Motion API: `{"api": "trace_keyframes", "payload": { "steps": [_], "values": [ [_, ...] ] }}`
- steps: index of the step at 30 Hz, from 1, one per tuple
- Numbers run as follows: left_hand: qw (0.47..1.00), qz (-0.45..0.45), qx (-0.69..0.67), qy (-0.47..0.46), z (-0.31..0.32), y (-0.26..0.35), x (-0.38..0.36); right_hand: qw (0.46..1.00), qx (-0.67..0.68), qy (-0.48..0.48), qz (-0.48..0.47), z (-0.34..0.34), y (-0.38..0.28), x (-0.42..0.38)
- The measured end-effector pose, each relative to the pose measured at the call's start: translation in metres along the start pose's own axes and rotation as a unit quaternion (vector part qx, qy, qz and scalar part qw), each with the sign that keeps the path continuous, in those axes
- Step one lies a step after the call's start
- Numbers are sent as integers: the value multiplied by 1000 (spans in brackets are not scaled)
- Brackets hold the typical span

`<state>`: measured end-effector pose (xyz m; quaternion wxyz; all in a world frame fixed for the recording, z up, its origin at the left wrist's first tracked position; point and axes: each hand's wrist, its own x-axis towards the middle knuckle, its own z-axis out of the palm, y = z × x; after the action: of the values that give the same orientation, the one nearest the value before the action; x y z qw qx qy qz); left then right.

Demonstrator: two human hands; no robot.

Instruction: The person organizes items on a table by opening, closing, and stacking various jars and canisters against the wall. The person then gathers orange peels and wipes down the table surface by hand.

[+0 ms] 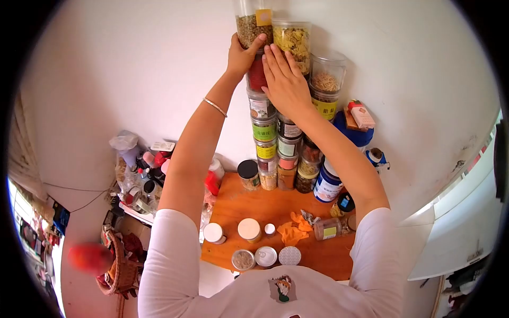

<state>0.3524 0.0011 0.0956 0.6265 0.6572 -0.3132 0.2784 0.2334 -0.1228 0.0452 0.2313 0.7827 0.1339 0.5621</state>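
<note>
Tall stacks of clear jars stand against the wall. My left hand is wrapped round the lower part of a clear jar of brown pellets with a yellow label, on top of the left stack. Below it a jar with dark red contents is partly covered by my hands. My right hand lies flat with fingers stretched out, against the stacks and in front of a jar of yellow dried pieces. A jar with pale sticks tops the stack to the right.
On the wooden table are white-lidded jars, an orange cloth, a jar on its side and a black-lidded jar. A cluttered shelf and a wicker basket stand left.
</note>
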Motion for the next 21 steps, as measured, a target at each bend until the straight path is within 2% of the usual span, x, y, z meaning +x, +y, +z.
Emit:
{"api": "trace_keyframes", "payload": {
  "steps": [3, 8, 10, 11, 13, 15, 17, 18, 19, 20, 21],
  "values": [
    [1000, 28, 3, 2, 2, 2, -1, 999, -2, -35, -5, 5, -3, 5],
    [999, -1, 33, -2, 4, 14, -8, 999, 7, -50, 5, 7, -5, 5],
    [998, 38, 35, 41, 5, 5, -5, 999, 25, -39, 9, 9, -4, 3],
    [998, 24, 39, 42, 1, -16, 8, 998, 36, -49, 6, 2, -4, -2],
    [975, 66, 196, 87, -13, -73, 26, 995, 103, -8, 13, -16, -2, -12],
    [980, 63, 133, 133, -28, -54, -3, 984, 176, -10, 27, -48, -2, -34],
    [990, 83, 92, 62, -48, -5, -76, 945, 317, 56, 64, -80, -5, -69],
    [996, 71, 49, -9, -63, 9, -114, 931, 352, 54, 83, -91, -12, -94],
    [992, 90, 77, -39, -74, -2, -147, 915, 386, 56, 102, -102, -20, -117],
    [986, 109, 106, -70, -84, -16, -184, 872, 467, -2, 148, -113, -34, -145],
    [986, -8, 94, -141, -94, -7, -229, 842, 507, -66, 171, -118, -49, -175]
  ]
}}
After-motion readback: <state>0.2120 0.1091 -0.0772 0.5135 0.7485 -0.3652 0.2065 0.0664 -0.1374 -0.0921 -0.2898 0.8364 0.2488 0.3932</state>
